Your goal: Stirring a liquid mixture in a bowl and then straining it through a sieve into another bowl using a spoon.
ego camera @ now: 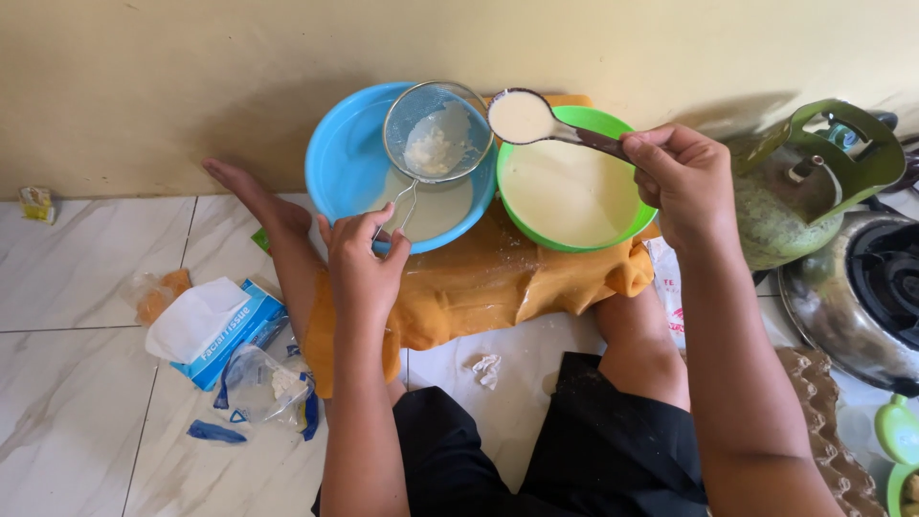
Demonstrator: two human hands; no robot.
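Observation:
My left hand [362, 257] grips the wire handle of a small mesh sieve [437, 131], held over a blue bowl [337, 158]. White lumps sit in the sieve, and pale liquid lies in the blue bowl beneath it. My right hand [685, 178] holds a metal ladle [522, 117] filled with creamy batter, raised between the sieve and a green bowl [613, 123]. The green bowl holds more of the same pale batter. Both bowls rest on an orange cloth [488, 282] on the tiled floor.
A tissue pack [225, 330] and plastic bags [263, 388] lie on the floor at left. A green gas cylinder [814, 182], a metal stove [862, 297] and an egg tray [828, 421] stand at right. My legs frame the cloth; a wall rises behind the bowls.

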